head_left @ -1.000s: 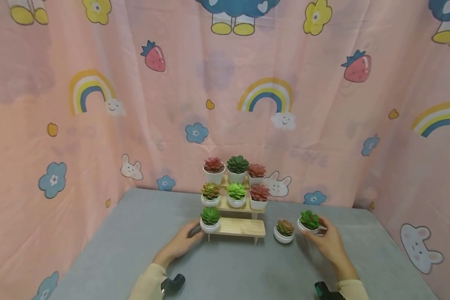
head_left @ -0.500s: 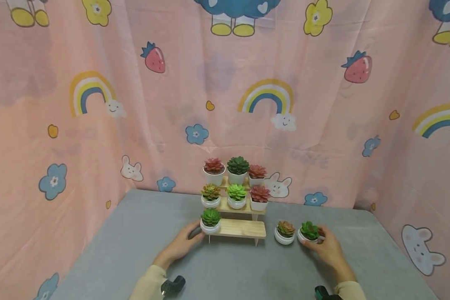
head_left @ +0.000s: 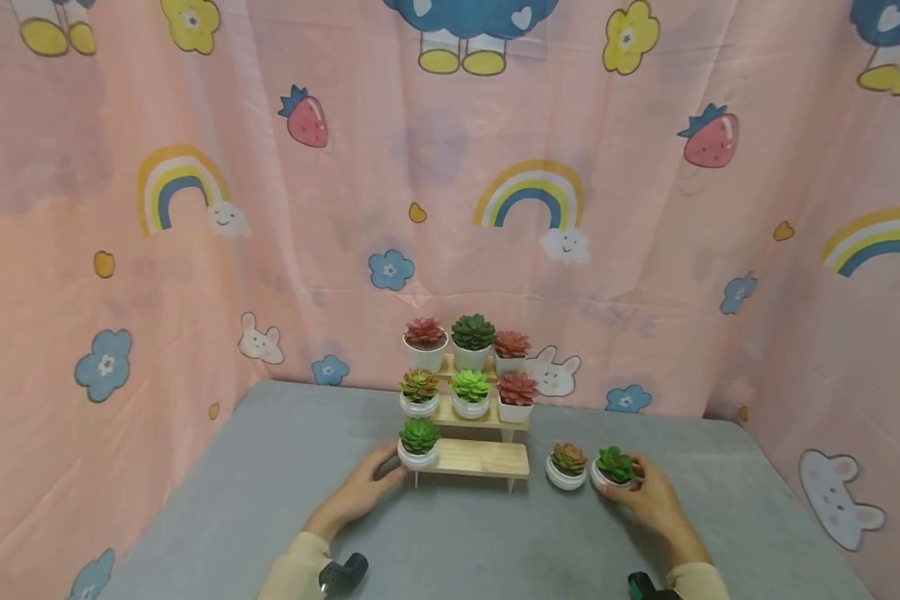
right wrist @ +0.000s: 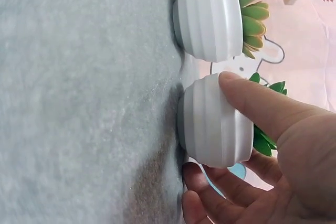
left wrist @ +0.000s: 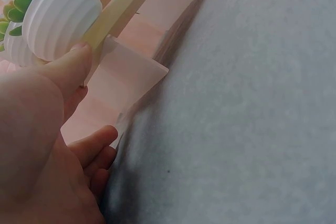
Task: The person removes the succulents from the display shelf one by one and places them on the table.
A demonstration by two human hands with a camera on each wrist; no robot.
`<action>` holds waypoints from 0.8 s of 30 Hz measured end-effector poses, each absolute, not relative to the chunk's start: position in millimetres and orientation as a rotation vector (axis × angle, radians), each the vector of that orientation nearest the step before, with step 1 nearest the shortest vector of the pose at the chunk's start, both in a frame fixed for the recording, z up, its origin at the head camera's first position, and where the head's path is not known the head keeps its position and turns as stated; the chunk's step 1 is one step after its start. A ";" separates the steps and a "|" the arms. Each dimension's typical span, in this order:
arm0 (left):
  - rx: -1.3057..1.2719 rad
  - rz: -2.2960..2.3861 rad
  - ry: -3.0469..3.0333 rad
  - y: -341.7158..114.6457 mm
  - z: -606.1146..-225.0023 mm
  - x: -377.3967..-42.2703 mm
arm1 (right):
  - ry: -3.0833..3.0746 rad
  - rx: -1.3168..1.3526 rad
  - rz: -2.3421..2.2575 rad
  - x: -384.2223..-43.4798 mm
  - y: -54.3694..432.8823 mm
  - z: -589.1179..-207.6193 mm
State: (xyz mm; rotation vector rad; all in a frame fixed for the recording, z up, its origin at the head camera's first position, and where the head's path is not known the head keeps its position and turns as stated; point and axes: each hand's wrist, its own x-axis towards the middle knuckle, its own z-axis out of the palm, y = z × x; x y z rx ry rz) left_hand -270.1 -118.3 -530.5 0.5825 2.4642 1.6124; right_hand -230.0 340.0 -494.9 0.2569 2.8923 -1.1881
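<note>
A three-tier wooden plant stand [head_left: 483,457] stands on the grey table. My left hand [head_left: 357,492] holds the left end of its lowest shelf; in the left wrist view the thumb [left wrist: 76,66] lies at the board's edge, right by a ribbed white pot [left wrist: 62,19]. That pot's green succulent [head_left: 419,436] sits on the shelf's left end. To the right of the stand, my right hand [head_left: 654,498] grips a potted green succulent [head_left: 613,464] between thumb and fingers, its pot [right wrist: 215,121] down at the table surface. Close beside it is a potted brownish succulent [head_left: 569,458].
Three potted succulents, including a dark green one [head_left: 473,332], line the top shelf. The middle shelf bears three more, with a bright green one [head_left: 470,385] in the centre. A pink patterned curtain [head_left: 450,250] hangs behind the table [head_left: 495,542].
My right hand has lowered the potted green succulent and brought it slightly nearer, beside the brownish one. The left hand stays at the stand.
</note>
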 end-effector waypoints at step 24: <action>0.594 1.594 2.473 -119.4 -525.6 -266.0 | 2.924 0.222 -1.120 -219.6 332.0 -461.3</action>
